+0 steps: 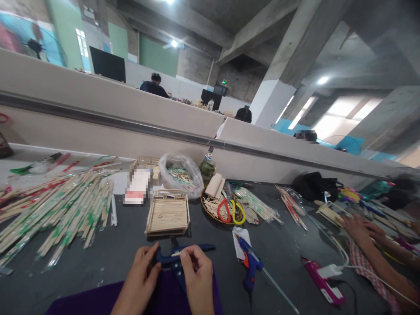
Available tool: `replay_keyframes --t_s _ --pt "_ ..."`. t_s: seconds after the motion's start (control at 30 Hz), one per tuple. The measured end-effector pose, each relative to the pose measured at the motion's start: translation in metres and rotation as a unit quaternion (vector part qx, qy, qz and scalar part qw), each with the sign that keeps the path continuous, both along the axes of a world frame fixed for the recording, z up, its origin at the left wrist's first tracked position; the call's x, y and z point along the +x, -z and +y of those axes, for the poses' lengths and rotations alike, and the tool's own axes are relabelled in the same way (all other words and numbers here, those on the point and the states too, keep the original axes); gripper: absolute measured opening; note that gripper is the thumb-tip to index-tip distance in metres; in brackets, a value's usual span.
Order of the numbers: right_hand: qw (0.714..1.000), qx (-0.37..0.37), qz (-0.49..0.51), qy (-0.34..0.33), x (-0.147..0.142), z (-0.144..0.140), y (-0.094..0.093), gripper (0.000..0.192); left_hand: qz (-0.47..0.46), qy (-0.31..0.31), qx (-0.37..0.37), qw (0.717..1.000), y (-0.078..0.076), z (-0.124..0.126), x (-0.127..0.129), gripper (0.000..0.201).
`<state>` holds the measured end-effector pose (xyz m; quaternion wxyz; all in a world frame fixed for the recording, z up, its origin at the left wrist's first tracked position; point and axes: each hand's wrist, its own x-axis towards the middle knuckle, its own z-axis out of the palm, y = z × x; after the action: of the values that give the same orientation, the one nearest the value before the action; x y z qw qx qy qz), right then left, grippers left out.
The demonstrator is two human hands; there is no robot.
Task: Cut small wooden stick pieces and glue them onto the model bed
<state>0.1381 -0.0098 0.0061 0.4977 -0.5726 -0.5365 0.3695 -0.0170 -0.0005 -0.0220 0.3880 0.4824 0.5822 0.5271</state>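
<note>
- Right hand (pixel 197 267) pinches a short pale stick (pixel 176 253) between thumb and fingertips, low at the near edge of the dark desk (pixel 108 253), over a purple cloth (pixel 95 299).
- Left hand (pixel 141 272) curls around the handle of dark blue cutters (pixel 177 259), fingers pressed together, with the stick's free end lying across the tool.
- Just beyond both hands stands a small slatted wooden box (pixel 168 214) built from sticks.
- At left, a wide heap of wrapped chopsticks (pixel 55 210) spreads across the desk.
- Behind the box sit a clear plastic bag (pixel 181 174) of sticks and a round tray (pixel 215 209) bearing red and yellow scissors (pixel 231 211).
- A blue glue gun (pixel 251 264) with an orange trigger lies to the right of the hands, on the desk, its nozzle over a scrap of white paper.
- Farther right, a pink power strip (pixel 323 284) holds a white plug.
- Another person's hands (pixel 359 229) work at the far right, beside more sticks.
- Grey partitions (pixel 98 118) run behind the desk, with other people seated beyond them.
</note>
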Motion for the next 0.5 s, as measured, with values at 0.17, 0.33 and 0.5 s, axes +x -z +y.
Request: replay_keyframes --t_s 0.17,0.33,0.5 --pt "1.0 -0.015 -0.021 -0.014 0.001 -0.002 0.0 0.034 0.055 0.044 0.064 0.995 -0.02 -0.014 0.0 0.028" --pt "0.998 -0.005 -0.054 -0.035 -0.004 -0.005 -0.001 0.031 0.041 0.119 0.088 0.988 -0.028 -0.017 0.005 0.02" --pt "0.991 0.019 -0.124 -0.038 0.001 -0.008 0.0 0.032 0.046 0.124 0.069 0.989 -0.027 -0.012 0.007 0.014"
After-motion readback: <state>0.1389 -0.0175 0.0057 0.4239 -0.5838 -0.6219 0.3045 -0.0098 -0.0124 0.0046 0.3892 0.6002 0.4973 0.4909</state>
